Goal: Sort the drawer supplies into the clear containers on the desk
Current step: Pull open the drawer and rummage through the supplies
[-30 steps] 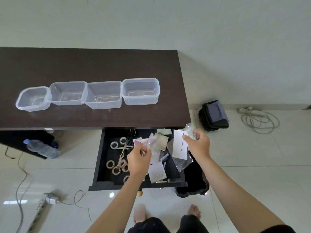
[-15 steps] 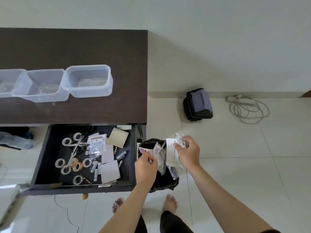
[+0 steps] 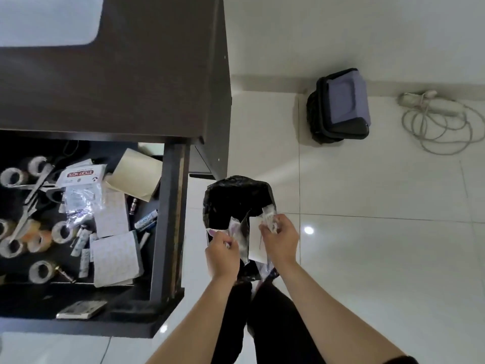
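Both hands at centre frame over the black bin bag (image 3: 231, 195): left hand (image 3: 222, 254) pinches crumpled plastic wrappers (image 3: 237, 228), right hand (image 3: 280, 239) a white paper (image 3: 255, 239), likely discarding. Supplies remain in drawer (image 3: 168, 206), left; container (image 3: 49, 19), upper left.

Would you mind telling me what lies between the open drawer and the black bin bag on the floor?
In the head view, only the dark desk leg and bare white floor tile separate the open drawer from the black bin bag.

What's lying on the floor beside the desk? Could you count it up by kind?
Bins: 2 (bag-lined bin, lidded bin by the wall)
Coiled cord: 1
Total: 3
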A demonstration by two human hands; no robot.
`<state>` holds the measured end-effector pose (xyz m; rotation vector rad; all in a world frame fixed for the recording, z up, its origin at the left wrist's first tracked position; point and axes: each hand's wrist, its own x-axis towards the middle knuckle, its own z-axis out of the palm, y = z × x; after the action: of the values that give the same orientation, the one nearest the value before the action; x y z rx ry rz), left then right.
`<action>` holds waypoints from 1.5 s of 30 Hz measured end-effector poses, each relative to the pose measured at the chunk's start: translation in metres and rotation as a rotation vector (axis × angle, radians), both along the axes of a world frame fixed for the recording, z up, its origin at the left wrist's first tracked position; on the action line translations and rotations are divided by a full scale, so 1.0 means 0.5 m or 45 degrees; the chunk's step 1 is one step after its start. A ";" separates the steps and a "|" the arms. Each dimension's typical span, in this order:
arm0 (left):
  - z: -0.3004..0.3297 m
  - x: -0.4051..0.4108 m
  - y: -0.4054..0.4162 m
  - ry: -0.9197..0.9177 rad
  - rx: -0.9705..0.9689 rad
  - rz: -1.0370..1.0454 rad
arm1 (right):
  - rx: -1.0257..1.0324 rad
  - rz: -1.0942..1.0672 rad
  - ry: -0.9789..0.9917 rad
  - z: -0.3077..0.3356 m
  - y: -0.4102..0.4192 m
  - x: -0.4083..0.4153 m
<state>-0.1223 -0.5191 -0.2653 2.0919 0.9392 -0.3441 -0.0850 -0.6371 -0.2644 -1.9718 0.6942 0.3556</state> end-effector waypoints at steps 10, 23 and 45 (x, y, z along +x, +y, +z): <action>-0.217 0.014 0.021 0.172 -0.300 -0.251 | 0.116 0.122 0.097 -0.206 0.027 0.023; -0.042 -0.045 -0.002 0.212 -0.292 -0.171 | 0.125 0.267 0.409 -0.044 -0.022 -0.026; 0.498 -0.117 0.180 -0.477 0.013 0.018 | 0.291 0.246 -0.234 0.495 0.154 -0.107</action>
<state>-0.1810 -0.4293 -0.0165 2.0617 0.7307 0.0617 -0.1385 -0.5600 -0.0168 -1.8291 0.3312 0.3486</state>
